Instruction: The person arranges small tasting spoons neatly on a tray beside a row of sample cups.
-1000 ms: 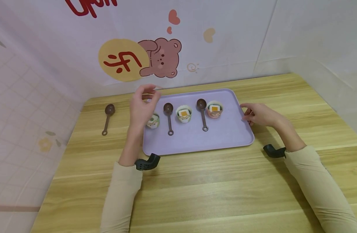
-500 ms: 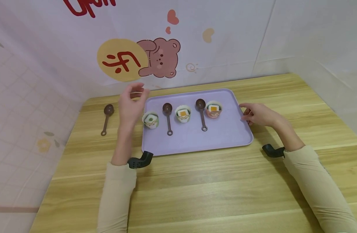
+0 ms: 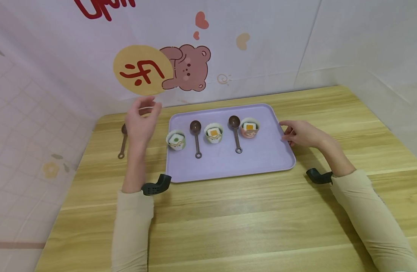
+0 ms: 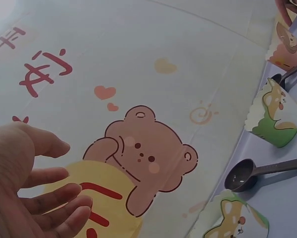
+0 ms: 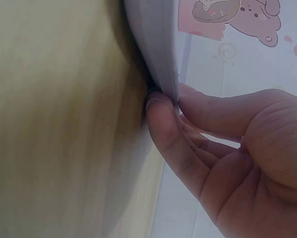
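Note:
My right hand [image 3: 301, 133] pinches the right rim of a lilac tray [image 3: 215, 166], thumb on one side and fingers on the other, as the right wrist view shows. My left hand [image 3: 140, 122] is raised left of the tray, fingers loosely bent around nothing. It partly hides the bowl of a brown measuring spoon [image 3: 122, 147] lying on the table. Two more brown measuring spoons [image 3: 197, 141] [image 3: 237, 138] lie on the tray between three paper baking cups. The left cup [image 3: 176, 145] holds a white piece with a green dot; the middle cup [image 3: 214, 138] and right cup [image 3: 250, 132] hold white pieces with orange squares.
The wooden table [image 3: 229, 219] reaches back to a white wall cloth [image 3: 263, 56] printed with a bear and hearts. Another pale cloth [image 3: 18, 151] hangs along the left side. Each wrist carries a black camera mount [image 3: 157, 185].
My left hand has moved left, off the tray's left edge and over beside the lone spoon, uncovering the left cup. The right hand keeps its grip on the tray rim.

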Demonstrator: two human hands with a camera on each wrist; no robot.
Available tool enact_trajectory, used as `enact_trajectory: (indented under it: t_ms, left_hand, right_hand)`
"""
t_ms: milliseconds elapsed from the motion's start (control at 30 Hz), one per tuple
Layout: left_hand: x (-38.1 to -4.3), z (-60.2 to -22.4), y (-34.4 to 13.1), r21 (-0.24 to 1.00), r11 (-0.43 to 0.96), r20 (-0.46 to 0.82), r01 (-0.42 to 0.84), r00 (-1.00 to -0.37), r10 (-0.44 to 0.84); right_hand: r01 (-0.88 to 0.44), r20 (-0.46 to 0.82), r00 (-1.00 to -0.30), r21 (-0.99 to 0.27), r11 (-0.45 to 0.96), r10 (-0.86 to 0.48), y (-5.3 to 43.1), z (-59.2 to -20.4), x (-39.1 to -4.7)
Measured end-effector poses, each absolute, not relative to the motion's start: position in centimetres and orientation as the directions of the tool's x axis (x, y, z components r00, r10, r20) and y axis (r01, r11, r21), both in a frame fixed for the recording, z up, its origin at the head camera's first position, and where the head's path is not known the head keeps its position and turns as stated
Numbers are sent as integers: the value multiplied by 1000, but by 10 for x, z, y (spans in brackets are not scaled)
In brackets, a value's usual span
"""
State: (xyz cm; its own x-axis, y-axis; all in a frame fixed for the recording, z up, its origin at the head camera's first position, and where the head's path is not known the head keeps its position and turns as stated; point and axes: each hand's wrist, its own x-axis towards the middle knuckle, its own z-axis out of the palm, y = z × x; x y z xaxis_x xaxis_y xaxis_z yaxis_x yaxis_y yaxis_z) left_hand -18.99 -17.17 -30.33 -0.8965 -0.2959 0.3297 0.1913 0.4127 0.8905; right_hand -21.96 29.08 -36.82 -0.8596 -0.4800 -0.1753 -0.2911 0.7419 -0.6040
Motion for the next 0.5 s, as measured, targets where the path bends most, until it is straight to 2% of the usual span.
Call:
enact_trajectory:
  t_ms: [500]
  left_hand:
    - [-191,-304,-195,892,419,331,169,-876,-350]
  right_hand:
    - [-293,-176,-861,-596,748,-478,291,-368,-220]
